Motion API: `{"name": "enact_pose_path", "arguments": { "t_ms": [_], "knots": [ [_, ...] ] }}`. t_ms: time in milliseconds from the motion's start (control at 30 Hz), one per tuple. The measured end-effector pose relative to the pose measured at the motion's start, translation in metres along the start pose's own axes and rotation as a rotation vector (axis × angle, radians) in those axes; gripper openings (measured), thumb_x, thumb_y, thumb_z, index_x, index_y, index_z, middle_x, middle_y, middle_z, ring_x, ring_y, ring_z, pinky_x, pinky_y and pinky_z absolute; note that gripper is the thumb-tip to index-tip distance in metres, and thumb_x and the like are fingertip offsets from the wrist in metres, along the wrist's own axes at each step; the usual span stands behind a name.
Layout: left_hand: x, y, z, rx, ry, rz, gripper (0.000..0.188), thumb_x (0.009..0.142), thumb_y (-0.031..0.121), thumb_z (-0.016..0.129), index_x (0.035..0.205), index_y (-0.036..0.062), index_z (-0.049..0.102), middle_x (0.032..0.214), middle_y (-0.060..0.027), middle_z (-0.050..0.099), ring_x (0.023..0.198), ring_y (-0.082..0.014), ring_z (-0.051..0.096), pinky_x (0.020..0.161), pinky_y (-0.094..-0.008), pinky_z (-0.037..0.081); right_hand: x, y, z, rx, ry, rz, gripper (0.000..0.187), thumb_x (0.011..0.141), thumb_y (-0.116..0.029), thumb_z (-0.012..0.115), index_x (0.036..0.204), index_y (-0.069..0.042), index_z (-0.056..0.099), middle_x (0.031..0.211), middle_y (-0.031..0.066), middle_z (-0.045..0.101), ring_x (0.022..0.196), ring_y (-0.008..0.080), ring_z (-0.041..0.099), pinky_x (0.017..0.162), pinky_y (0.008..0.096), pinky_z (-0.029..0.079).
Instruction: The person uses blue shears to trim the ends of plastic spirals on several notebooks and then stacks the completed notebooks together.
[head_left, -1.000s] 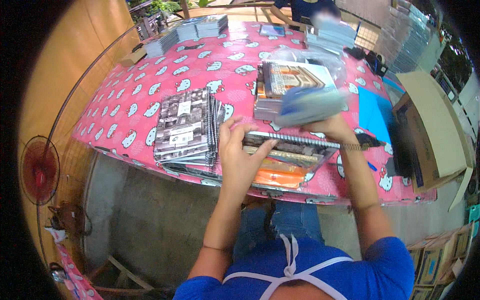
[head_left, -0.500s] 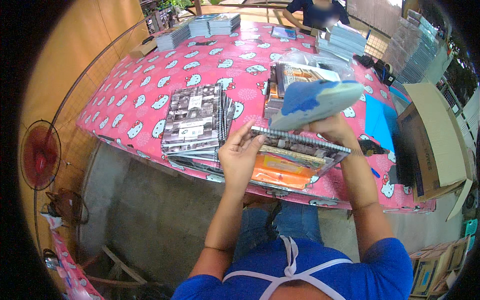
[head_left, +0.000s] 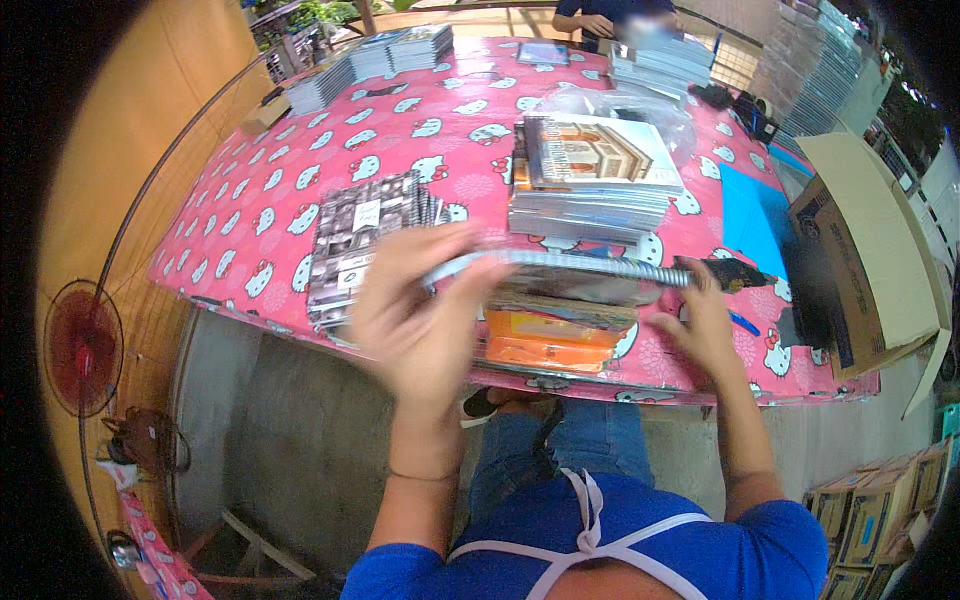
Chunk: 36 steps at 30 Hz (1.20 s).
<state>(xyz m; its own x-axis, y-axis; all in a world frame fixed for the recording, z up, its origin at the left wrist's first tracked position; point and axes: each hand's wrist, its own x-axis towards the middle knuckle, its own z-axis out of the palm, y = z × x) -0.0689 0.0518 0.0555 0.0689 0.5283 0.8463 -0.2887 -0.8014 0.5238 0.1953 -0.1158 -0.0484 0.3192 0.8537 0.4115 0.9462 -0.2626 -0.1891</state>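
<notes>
A spiral notebook is raised over the near table edge, its coil running across the top. My left hand, blurred by motion, pinches its left end between thumb and fingers. At the opposite end my right hand has its fingertips on the coil, with the thumb lower, near the edge. Below the notebook lie orange plastic-wrapped packs, partly hidden. To the left is a stack of black-and-white notebooks, partly covered by my left hand. Just beyond stands a taller notebook stack with a building on its top cover.
The table has a pink patterned cover. At right are blue sheets, a blue pen and an open cardboard box. More stacks stand at the far left. A co-worker sits across, behind another stack.
The blue-and-pale rounded piece by my right hand is gone from view, uncovering the building-cover stack. My right hand has moved down to the notebook's right end; my left hand has shifted left.
</notes>
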Motion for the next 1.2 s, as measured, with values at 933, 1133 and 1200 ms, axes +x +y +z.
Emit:
{"name": "enact_pose_path", "arguments": {
  "t_ms": [933,1133,1200],
  "knots": [
    [-0.076,0.009,0.030,0.284,-0.262,-0.093,0.021,0.065,-0.012,0.068,0.084,-0.0032,0.067,0.090,-0.0156,0.068,0.080,-0.0227,0.067,0.070,-0.0299,0.054,-0.006,-0.093,-0.049,1.390,-0.521,0.146,0.038,0.080,-0.015,0.071,0.112,0.002,0.059,0.101,0.0161,0.066,0.092,0.0265,0.064,0.080,0.0373,0.051],
    [-0.060,-0.001,0.024,0.346,-0.174,0.073,0.016,0.069,-0.010,0.070,0.079,-0.0011,0.063,0.087,-0.0150,0.066,0.080,-0.0238,0.066,0.071,-0.0327,0.054,-0.016,-0.100,-0.041,1.598,-0.412,0.229,0.038,0.088,-0.020,0.064,0.117,0.003,0.057,0.108,0.0113,0.064,0.097,0.0168,0.061,0.085,0.0307,0.048],
    [-0.043,-0.019,0.005,0.388,0.150,0.055,0.023,0.074,-0.006,0.073,0.082,0.0014,0.053,0.097,-0.0157,0.065,0.090,-0.0220,0.064,0.079,-0.0337,0.052,-0.020,-0.076,-0.050,1.202,-0.089,0.196,0.040,0.086,-0.021,0.066,0.119,0.000,0.057,0.110,0.0094,0.063,0.097,0.0151,0.059,0.084,0.0302,0.047]
  ]
}}
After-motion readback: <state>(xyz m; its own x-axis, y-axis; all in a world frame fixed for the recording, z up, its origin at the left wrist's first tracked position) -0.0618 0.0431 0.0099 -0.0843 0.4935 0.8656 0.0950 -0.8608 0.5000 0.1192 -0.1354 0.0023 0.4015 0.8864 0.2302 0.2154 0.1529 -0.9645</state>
